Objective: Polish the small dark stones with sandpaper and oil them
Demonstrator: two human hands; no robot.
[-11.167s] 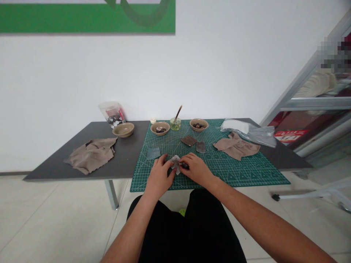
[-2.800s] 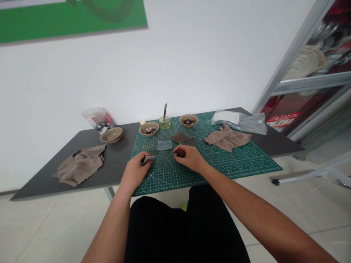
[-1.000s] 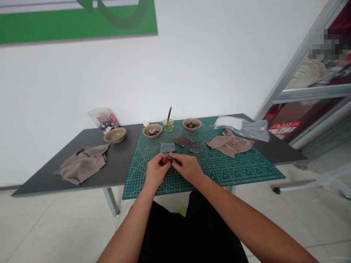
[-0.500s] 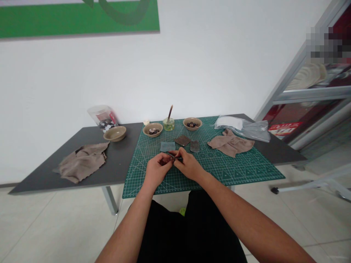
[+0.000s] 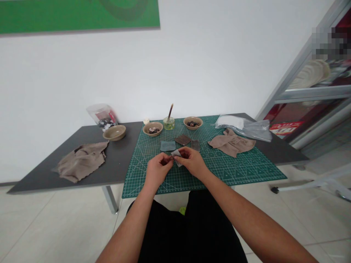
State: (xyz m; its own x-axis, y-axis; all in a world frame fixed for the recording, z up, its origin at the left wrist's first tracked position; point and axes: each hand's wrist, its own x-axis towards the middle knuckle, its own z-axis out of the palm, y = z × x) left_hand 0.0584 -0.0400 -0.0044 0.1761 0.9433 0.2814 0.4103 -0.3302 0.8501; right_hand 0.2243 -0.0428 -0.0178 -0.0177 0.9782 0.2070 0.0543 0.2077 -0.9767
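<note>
My right hand [image 5: 193,162] pinches a small, bent grey piece of sandpaper [image 5: 177,155] between thumb and fingers. Against its left edge, my left hand [image 5: 157,171] is closed, fingertips together; whatever it grips is too small and hidden to make out. Both hands meet over the green cutting mat [image 5: 219,171]. Just beyond them lie a blue-grey square sheet [image 5: 168,146], a brown one [image 5: 182,139] and a dark grey one [image 5: 195,145], flat on the mat.
Two tan bowls [image 5: 146,133] [image 5: 192,128] with small dark pieces flank a glass pot [image 5: 169,125] holding a brush [image 5: 170,111]. Brown cloths [image 5: 82,162] [image 5: 231,142] lie either side. A plastic bag [image 5: 255,128] is right; another bowl [image 5: 115,136] and clear jar [image 5: 97,109] stand left.
The sandpaper in my right hand has turned so its pale grey face shows, where only a thin dark edge was seen. My left hand has stayed nearly still.
</note>
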